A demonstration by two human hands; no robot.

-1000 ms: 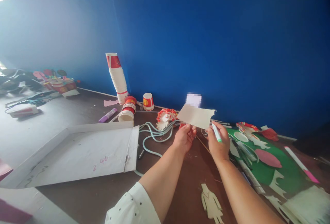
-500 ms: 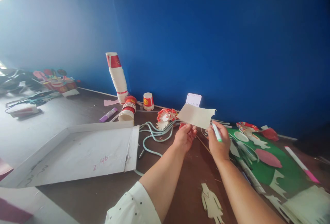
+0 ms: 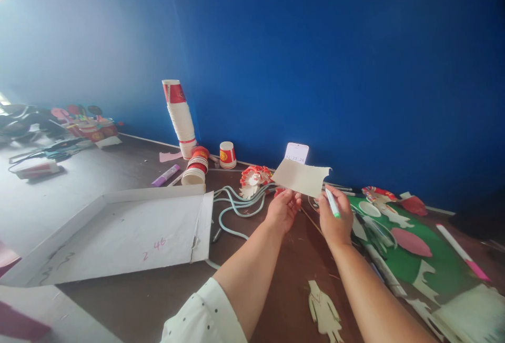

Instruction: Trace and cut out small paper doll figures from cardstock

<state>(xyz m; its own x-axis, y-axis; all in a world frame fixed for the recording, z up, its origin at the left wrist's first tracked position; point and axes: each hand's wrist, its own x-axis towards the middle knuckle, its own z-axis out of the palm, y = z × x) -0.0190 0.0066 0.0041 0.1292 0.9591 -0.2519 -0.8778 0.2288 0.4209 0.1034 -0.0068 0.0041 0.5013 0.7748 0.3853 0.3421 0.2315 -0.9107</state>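
My left hand (image 3: 283, 209) pinches the lower edge of a cream sheet of paper (image 3: 302, 177), which is tilted up above the table. Between the fingers of my right hand (image 3: 336, 217) is a white marker with a green end (image 3: 332, 203), close to the sheet's lower right corner. Behind the sheet stands a phone (image 3: 297, 152) with digits on its screen, its lower part hidden by the paper. A cut-out paper figure (image 3: 324, 311) lies on the table between my forearms.
An open white box lid (image 3: 130, 232) lies left, with stacked paper cups (image 3: 182, 122) behind it. Pale blue cords (image 3: 232, 211) curl beside my left hand. Right of my right hand, a green sheet (image 3: 445, 264) carries paper scraps and pens. A blue partition (image 3: 335, 69) rises behind.
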